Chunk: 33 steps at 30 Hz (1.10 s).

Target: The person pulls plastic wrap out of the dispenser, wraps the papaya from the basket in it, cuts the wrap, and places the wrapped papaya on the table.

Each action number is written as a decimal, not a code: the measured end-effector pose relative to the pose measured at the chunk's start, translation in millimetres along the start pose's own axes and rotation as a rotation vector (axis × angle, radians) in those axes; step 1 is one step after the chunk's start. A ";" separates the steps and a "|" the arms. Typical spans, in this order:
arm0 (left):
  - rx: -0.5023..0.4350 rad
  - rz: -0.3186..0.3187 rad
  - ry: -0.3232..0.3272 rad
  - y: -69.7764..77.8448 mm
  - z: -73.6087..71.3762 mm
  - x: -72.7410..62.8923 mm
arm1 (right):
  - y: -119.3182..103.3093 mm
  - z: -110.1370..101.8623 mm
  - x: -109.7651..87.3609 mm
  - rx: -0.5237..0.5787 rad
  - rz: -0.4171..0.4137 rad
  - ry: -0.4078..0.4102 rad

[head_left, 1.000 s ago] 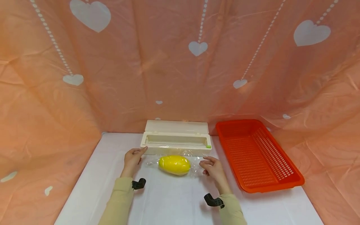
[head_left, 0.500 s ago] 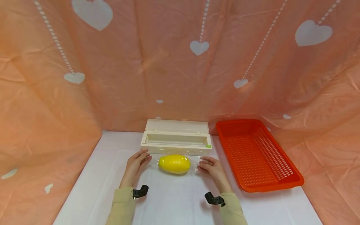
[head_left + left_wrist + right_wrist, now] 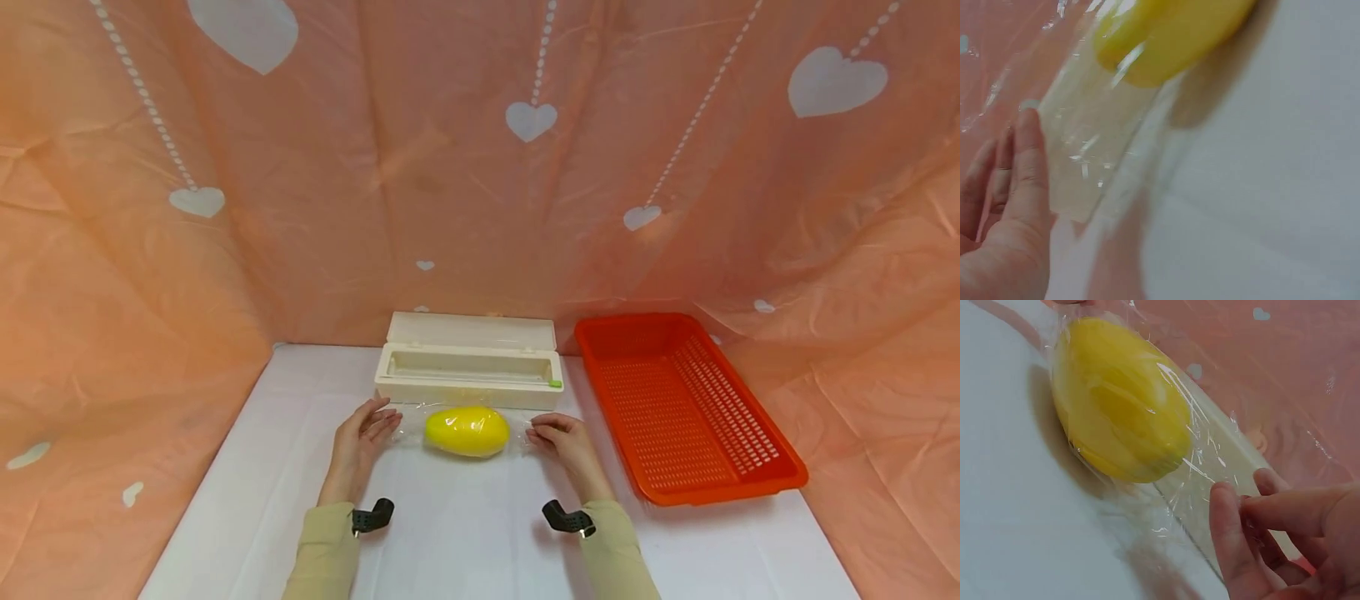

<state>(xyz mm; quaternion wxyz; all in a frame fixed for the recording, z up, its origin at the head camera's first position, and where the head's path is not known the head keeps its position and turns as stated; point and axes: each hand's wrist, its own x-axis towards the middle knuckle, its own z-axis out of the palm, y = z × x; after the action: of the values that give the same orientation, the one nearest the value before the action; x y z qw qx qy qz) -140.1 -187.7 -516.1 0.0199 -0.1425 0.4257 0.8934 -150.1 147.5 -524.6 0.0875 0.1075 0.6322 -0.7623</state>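
A smooth yellow oval fruit [image 3: 467, 431], its exact kind unclear, lies in clear plastic film [image 3: 410, 423] whose loose ends spread out to both sides. On its left, my left hand [image 3: 354, 450] has its fingers fairly straight at the film's end; in the left wrist view the fingers [image 3: 1029, 162] lie along the film and the thumb is not visible. My right hand [image 3: 572, 450] pinches the opposite end of the film between thumb and forefinger, as the right wrist view shows near the fruit [image 3: 1122, 403].
Just behind the fruit stands a long cream film dispenser box [image 3: 472, 393], lid [image 3: 471, 331] raised, with a green slider [image 3: 555, 384] at its right. An orange-red slotted basket [image 3: 637, 467] sits to the right. A pink heart-patterned cloth [image 3: 465, 183] hangs behind the white table [image 3: 465, 533].
My left hand has drawn back from the box's front left corner, its fingers unbending beside the film. My right hand has shifted slightly inward. The fruit has barely moved.
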 end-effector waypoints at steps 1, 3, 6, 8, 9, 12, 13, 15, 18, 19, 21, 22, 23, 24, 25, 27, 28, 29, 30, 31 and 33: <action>-0.011 0.004 0.016 -1.9 -1.5 -0.6 | 1.0 0.3 1.1 0.015 0.012 0.008; -0.011 0.008 0.045 -6.5 -5.2 -2.2 | 3.5 0.5 2.8 0.044 0.021 0.016; 0.024 0.027 0.075 -13.3 -10.5 -3.8 | 7.9 -0.2 4.6 0.089 0.020 0.022; 0.058 0.040 0.091 -17.1 -14.1 -3.8 | 10.7 -1.5 5.8 0.108 0.006 0.019; 0.072 0.041 0.101 -18.4 -15.7 -3.8 | 12.1 -2.5 6.5 0.118 -0.001 0.014; 0.117 0.029 0.118 -19.3 -19.7 -4.8 | 15.2 -5.0 9.0 0.143 -0.009 0.006; 0.140 0.022 0.122 -18.7 -20.7 -5.5 | 16.1 -5.6 9.9 0.151 -0.012 0.003; 0.188 0.005 0.116 -17.0 -22.3 -7.6 | 17.5 -6.3 11.1 0.159 -0.010 0.004; 0.254 -0.016 0.102 -14.0 -23.6 -12.2 | 18.8 -6.2 12.0 0.171 -0.003 0.011; 0.273 -0.023 0.098 -13.3 -23.9 -14.2 | 18.9 -6.2 11.9 0.172 -0.001 0.011; 0.305 -0.035 0.091 -12.8 -23.9 -18.1 | 18.9 -6.2 12.1 0.189 0.008 0.013; 0.324 -0.042 0.089 -12.9 -23.9 -20.0 | 18.7 -6.4 12.3 0.197 0.014 0.015; 0.340 -0.046 0.087 -13.7 -24.1 -21.3 | 18.5 -6.6 12.8 0.208 0.020 0.016; 0.357 -0.053 0.085 -14.9 -24.3 -22.4 | 18.4 -7.0 13.3 0.215 0.019 0.015; 0.373 -0.060 0.082 -16.7 -24.6 -23.2 | 18.2 -7.2 14.1 0.223 0.022 0.019; 0.406 -0.073 0.075 -21.4 -26.1 -23.8 | 18.6 -7.9 16.3 0.239 0.029 0.023; 0.419 -0.081 0.074 -24.0 -27.0 -23.8 | 19.0 -8.2 17.1 0.225 0.027 0.019; 0.423 -0.088 0.078 -26.9 -28.0 -23.8 | 19.7 -8.5 18.2 0.221 0.031 0.013; 0.434 -0.096 0.081 -29.5 -28.9 -24.0 | 20.5 -8.6 19.2 0.217 0.036 0.007; 0.437 -0.102 0.085 -32.0 -30.0 -23.9 | 21.4 -8.6 20.1 0.219 0.048 0.004; 0.434 -0.104 0.097 -36.3 -31.6 -24.0 | 24.0 -9.0 22.0 0.218 0.061 -0.017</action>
<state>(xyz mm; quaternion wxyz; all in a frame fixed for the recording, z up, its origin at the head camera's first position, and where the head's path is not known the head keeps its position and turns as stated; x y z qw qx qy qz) -103.8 -186.8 -555.8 0.0756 -0.1993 0.6003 0.7709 -164.3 151.9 -554.9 0.1040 0.1292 0.5412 -0.8244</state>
